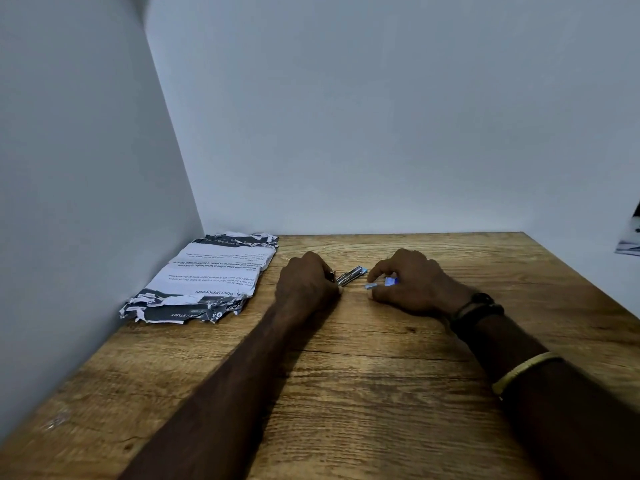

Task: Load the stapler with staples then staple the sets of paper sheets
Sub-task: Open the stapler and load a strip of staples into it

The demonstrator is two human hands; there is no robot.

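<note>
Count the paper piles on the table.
1: a ragged pile of printed sheets in the far left corner of the table, by the left wall. How many sets it holds cannot be told.

Dim, soft focus, wide-angle bending at edges.

Brown wood-grain worktop: bare at 1–3 and 7–8 o'clock. Ragged stack of black-and-white printed paper sheets occupies 10 o'clock corner, touching plain grey walls that close off 9 and 12 o'clock.
</note>
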